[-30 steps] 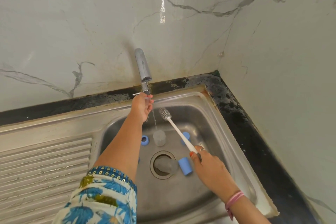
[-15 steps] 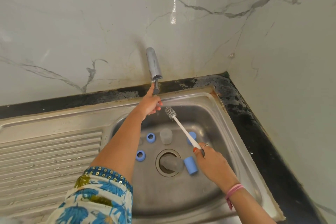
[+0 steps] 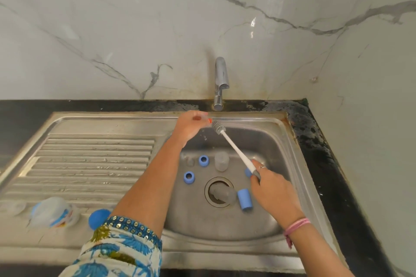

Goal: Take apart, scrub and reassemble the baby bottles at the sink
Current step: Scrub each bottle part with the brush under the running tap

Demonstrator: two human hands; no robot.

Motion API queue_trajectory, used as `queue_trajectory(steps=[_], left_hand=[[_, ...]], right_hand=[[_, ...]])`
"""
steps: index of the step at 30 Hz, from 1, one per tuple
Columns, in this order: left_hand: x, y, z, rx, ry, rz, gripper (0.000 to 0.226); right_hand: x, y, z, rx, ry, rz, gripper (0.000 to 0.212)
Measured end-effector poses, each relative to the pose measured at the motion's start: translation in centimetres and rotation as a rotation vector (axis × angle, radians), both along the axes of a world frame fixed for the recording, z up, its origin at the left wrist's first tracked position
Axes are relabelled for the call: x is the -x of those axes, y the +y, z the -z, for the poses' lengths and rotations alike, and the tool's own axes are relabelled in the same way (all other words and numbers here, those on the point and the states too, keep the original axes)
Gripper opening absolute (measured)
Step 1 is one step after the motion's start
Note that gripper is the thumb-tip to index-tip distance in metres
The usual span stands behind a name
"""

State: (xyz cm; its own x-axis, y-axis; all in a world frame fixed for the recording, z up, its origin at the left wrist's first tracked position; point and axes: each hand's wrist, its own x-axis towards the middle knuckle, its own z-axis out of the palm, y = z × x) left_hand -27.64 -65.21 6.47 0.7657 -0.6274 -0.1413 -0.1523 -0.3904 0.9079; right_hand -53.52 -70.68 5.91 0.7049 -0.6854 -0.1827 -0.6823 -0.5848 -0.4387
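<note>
Right hand (image 3: 273,189) curled around the grey handle end of the bottle brush (image 3: 234,149); white shaft slanting up and away from that grip, bristle head just beside the left fingertips. Left hand (image 3: 190,126) under the tap (image 3: 220,83), fingers bunched; whether pinching anything, cannot tell. Below the right grip in the sink (image 3: 290,148): blue cap (image 3: 244,199) lying beside the drain, clear bottle (image 3: 221,161) standing, two blue rings (image 3: 203,160) (image 3: 189,177) further left. Compared with half a second ago: left hand off the tap lever, now lower, beside the bristles.
</note>
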Motion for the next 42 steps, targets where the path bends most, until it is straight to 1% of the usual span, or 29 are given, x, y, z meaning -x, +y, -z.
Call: queue_trajectory(steps=[2, 7, 8, 10, 12, 14, 15, 16, 17, 19, 23, 26, 29, 31, 34, 36, 38, 40, 42], left_hand=[[0.3, 1.3, -0.3, -0.001, -0.039, -0.034, 0.021], [1.0, 3.5, -1.7, -0.017, -0.190, -0.118, 0.014], [1.2, 3.9, -2.1, -0.001, -0.203, -0.123, 0.013], [1.6, 4.6, -3.0, 0.045, -0.236, -0.117, 0.019], [2.1, 5.1, -3.4, 0.098, -0.248, -0.116, 0.020], [2.3, 5.7, -3.2, 0.074, -0.241, -0.103, 0.019], [2.3, 6.0, -2.9, -0.006, -0.253, -0.078, 0.017], [2.4, 6.4, -2.5, -0.092, -0.268, -0.050, 0.016], [2.3, 6.9, -1.9, -0.133, -0.249, -0.050, 0.016], [2.2, 7.6, -1.3, -0.141, -0.195, -0.077, 0.016], [1.2, 9.1, -0.7, -0.148, -0.159, -0.107, 0.017], [0.1, 10.7, -0.5, -0.167, -0.155, -0.092, 0.016], [-1.5, 12.9, -0.6, -0.172, -0.169, -0.069, 0.014], [-2.6, 14.3, -0.9, -0.177, -0.184, -0.049, 0.016], [-4.9, 17.0, -1.8, -0.186, -0.194, -0.036, 0.024], [-6.4, 18.8, -2.4, -0.200, -0.221, -0.033, 0.022], [-8.4, 21.1, -3.2, -0.190, -0.235, -0.036, 0.019], [-10.6, 23.7, -4.1, -0.202, -0.291, -0.018, 0.015], [-12.9, 26.6, -4.9, -0.233, -0.349, -0.013, 0.016]], right_hand=[[0.0, 0.1, -0.3, 0.016, -0.018, -0.009, 0.045], [-0.1, 0.6, -1.3, 0.063, -0.089, -0.070, 0.044], [-0.1, 0.6, -1.6, 0.074, -0.117, -0.066, 0.045], [0.1, 0.9, -2.2, 0.090, -0.190, -0.061, 0.045], [0.3, 1.9, -2.8, 0.101, -0.280, -0.059, 0.044], [0.3, 3.0, -2.7, 0.122, -0.317, -0.052, 0.044], [0.2, 3.3, -2.3, 0.131, -0.293, -0.047, 0.045], [0.1, 3.4, -1.9, 0.136, -0.237, -0.045, 0.045], [-0.1, 3.6, -1.5, 0.142, -0.161, -0.049, 0.044], [-0.4, 4.0, -1.1, 0.139, -0.055, -0.050, 0.041], [-1.5, 5.4, -0.3, 0.164, -0.021, -0.045, 0.041], [-2.9, 6.5, 0.0, 0.109, -0.013, -0.014, 0.040], [-4.7, 8.7, 0.3, 0.100, 0.015, 0.030, 0.032], [-6.0, 10.3, 0.3, 0.040, -0.005, 0.059, 0.027], [-8.6, 13.0, 0.5, 0.017, -0.002, 0.086, 0.023], [-9.9, 14.6, 0.5, -0.016, -0.021, 0.093, 0.022], [-11.5, 16.3, 0.4, -0.074, -0.135, 0.121, 0.023], [-13.3, 17.8, -0.1, -0.203, -0.293, 0.158, 0.025], [-15.0, 19.0, -0.5, -0.350, -0.409, 0.166, 0.020]])
